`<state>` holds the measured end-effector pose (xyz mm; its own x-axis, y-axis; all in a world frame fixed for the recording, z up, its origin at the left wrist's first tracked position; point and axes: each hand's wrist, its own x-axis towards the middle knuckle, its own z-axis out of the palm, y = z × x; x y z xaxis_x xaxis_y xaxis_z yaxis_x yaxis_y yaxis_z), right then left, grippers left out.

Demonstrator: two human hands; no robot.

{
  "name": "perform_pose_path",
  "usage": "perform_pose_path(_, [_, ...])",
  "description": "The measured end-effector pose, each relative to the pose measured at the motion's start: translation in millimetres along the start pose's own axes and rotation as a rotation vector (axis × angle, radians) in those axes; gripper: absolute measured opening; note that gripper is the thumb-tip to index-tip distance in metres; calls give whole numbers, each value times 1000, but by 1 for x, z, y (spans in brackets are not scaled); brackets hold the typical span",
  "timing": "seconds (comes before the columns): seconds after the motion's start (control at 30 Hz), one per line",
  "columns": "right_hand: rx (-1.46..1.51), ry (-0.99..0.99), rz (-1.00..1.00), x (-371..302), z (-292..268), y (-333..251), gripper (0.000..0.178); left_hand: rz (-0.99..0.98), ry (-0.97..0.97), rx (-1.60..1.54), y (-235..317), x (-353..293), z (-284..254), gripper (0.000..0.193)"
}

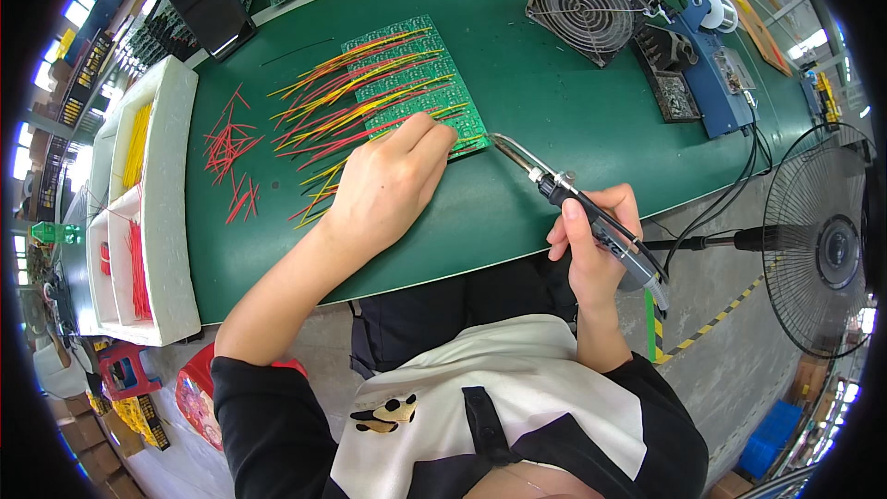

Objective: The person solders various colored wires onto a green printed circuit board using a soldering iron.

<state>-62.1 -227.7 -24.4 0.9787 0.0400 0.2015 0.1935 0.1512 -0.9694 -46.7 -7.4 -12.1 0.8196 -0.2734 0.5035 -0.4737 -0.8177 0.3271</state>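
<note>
Flat on the green table (513, 222), the circuit board (434, 68) looks light, stiff and best held by its edges, its wires (319, 97) likely bendy, while the right hand (596, 245) grips the soldering iron (558, 190) and the left hand (393, 176) curls over the wires, its hold hidden.

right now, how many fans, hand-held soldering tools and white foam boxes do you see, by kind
Square fan plus round fan: 2 fans
Soldering tool: 1
White foam box: 1
Total: 4
</note>
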Motion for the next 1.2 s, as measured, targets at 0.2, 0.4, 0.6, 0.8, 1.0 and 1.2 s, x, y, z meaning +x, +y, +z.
perform_pose_path(0.2, [-35,-7,-9,1,2,0,18,-6,-4,11,0,-1,-3,11])
perform_pose_path(0.4, [1,19,-37,2,0,1,17,1,-1,-6,0,0,-1,12])
perform_pose_path(0.6, [17,30,-41,1,-1,2,17,4,7,-5,2,0,0,11])
perform_pose_path(0.8, [1,61,-73,3,-4,2,16,33,19,77,2,3,0,12])
perform_pose_path(1.0, [4,109,-84,9,-7,1,16,65,68,255,2,7,-16,27])
perform_pose_path(1.2, [-145,316,-239,36,-28,-7,14,92,-27,251,-1,-9,-17,26])
